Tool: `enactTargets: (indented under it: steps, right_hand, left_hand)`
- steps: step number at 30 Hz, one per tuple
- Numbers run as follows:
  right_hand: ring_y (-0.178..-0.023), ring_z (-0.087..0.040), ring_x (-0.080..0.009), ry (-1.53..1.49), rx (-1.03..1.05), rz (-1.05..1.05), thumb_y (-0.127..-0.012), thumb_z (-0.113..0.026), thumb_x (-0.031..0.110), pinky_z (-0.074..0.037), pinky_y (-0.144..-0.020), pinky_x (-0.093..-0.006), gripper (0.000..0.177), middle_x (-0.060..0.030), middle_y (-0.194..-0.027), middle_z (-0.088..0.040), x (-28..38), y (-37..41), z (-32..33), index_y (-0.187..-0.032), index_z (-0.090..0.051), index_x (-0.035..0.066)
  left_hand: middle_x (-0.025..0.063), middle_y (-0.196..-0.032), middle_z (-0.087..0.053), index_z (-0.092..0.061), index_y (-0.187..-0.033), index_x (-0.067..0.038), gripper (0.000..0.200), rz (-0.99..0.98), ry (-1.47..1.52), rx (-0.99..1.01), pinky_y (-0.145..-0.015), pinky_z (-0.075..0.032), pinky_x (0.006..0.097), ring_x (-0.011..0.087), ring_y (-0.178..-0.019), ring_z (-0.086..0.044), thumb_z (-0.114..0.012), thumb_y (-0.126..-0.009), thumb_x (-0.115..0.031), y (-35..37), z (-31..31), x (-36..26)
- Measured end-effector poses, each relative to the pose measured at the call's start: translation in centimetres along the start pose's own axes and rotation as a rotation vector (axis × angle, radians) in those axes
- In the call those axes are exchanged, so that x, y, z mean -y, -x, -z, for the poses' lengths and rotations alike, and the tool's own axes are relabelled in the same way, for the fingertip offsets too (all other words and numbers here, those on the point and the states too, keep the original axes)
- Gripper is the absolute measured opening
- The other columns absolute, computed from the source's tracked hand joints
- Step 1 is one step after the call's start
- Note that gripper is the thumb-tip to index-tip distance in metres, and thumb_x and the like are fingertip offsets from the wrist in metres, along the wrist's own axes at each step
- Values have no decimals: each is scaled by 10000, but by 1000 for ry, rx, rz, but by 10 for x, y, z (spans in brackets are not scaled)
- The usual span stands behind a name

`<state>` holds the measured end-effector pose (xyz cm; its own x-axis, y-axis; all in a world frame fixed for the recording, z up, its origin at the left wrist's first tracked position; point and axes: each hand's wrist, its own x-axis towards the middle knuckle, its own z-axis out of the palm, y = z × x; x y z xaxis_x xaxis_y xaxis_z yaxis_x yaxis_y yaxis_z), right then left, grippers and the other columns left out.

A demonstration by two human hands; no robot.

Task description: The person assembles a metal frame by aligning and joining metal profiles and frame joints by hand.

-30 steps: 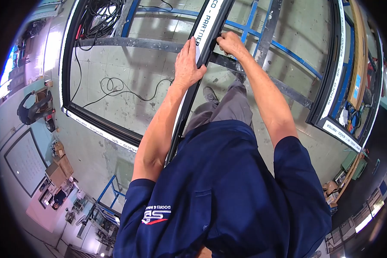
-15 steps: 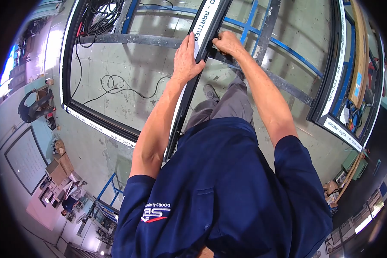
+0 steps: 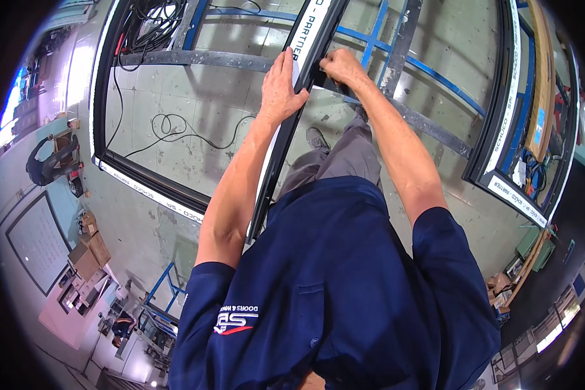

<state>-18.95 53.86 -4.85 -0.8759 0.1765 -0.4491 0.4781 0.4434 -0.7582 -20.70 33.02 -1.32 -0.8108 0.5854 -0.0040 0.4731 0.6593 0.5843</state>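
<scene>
Left hand (image 3: 281, 93) lies flat on the bar (image 3: 311, 36); right hand (image 3: 344, 67) curls by its right edge (can't tell if gripping).

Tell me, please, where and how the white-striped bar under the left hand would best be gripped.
I'd clasp the white-striped bar across its width, just beyond the left hand, coming down from above. It is long and straight, and floor shows on both sides of it there, so there should be room to wrap around its long edges.
</scene>
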Motion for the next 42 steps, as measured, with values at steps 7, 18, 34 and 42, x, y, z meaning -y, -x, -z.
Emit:
enactTargets:
  steps: [7,18,34,42]
  right_hand:
    - [-567,-693,-245,2,53,-104,-839,-613,261,-556,-646,-382,307,-132,-618,-685,6,6,-5,-751,-722,-11]
    - [-491,-629,-247,-48,-237,-21,-877,-616,258,-495,-557,-404,320,-137,-534,-606,-12,5,-29,-800,-701,-41]
    - [-512,-693,-218,-215,219,-173,-859,-689,216,-527,-447,-334,269,-136,-679,-729,11,30,-16,-797,-707,-45]
    - [-513,-698,-226,-243,289,-228,-930,-607,151,-518,-437,-350,283,-152,-655,-709,14,54,-44,-760,-683,-62]
  left_hand:
    - [228,-1556,-415,-243,-1608,-16,1081,4,10,11,-1146,-393,487,403,-1391,-461,-790,-690,-178,1,3,-2]
    - [247,-1571,-391,-231,-1611,-13,1082,-11,25,21,-1161,-375,494,415,-1401,-446,-777,-690,-170,0,0,5]
    - [264,-1555,-402,-190,-1628,-22,1100,-74,62,47,-1151,-410,460,441,-1385,-470,-781,-715,-183,-1,4,11]
    - [252,-1565,-401,-213,-1616,-6,1111,-85,87,43,-1156,-376,498,416,-1401,-453,-795,-688,-193,-2,0,15]
